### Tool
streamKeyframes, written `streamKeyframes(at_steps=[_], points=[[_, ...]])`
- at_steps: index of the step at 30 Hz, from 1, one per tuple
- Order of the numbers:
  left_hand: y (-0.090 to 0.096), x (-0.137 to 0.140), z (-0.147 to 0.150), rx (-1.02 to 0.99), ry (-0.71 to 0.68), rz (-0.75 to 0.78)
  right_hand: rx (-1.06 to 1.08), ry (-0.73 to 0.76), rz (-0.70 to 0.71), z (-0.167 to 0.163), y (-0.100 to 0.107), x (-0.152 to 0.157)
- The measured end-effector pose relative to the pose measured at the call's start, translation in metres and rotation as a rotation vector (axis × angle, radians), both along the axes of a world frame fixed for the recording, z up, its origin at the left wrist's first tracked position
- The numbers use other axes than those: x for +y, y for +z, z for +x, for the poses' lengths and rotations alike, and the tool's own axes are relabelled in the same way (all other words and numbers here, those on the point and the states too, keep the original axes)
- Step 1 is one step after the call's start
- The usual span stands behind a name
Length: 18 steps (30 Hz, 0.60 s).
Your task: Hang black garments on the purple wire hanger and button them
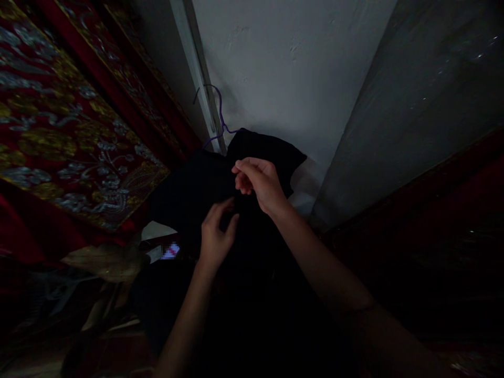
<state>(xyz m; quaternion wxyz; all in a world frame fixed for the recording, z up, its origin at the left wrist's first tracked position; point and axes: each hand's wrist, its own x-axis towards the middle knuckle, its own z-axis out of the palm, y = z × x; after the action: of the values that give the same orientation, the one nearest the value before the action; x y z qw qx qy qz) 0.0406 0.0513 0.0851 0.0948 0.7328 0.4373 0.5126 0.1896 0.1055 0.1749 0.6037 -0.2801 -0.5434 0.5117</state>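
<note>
A black garment (pixel 185 189), seemingly a short-sleeved top, hangs in front of me on a thin purple hanger (pixel 222 118). My right hand (pixel 258 184) is before the garment's upper part, its fingers curled and the thumb laid over the index finger. Whether a bit of cloth or something small is pinched there is too dark to see. Lower and to the left, my left hand (pixel 216 231) is bent towards the cloth, with a gap between thumb and fingers and nothing visible in it. Deep shadow hides the garment's lower part.
The hanger hooks over a narrow pale strip (pixel 197 68) beside a white wall panel (pixel 291 68). Red cloth with gold and silver embroidery (pixel 74 131) hangs on the left. A grey panel (pixel 425 105) stands on the right. A small blurred bright patch (pixel 170 251) shows at lower left.
</note>
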Motion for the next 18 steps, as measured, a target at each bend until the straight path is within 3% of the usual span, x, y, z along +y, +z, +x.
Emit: streamKeyframes(at_steps=[3,6,12,15,18], points=[[0.063,0.012,-0.001,-0.054,0.089,0.215,-0.070,0.024,0.096,-0.003,0.000,-0.007],[0.099,0.025,0.000,0.057,0.088,0.303,-0.126,-0.002,0.183,-0.002,0.008,-0.012],[0.107,0.027,0.009,0.123,0.151,0.421,-0.167,-0.111,0.227,-0.002,0.007,-0.012],[0.113,0.020,0.012,0.025,0.219,0.512,-0.238,-0.167,0.200,-0.009,-0.013,0.000],[0.126,0.012,-0.008,-0.150,0.337,0.608,-0.374,-0.168,0.074,-0.014,-0.045,0.005]])
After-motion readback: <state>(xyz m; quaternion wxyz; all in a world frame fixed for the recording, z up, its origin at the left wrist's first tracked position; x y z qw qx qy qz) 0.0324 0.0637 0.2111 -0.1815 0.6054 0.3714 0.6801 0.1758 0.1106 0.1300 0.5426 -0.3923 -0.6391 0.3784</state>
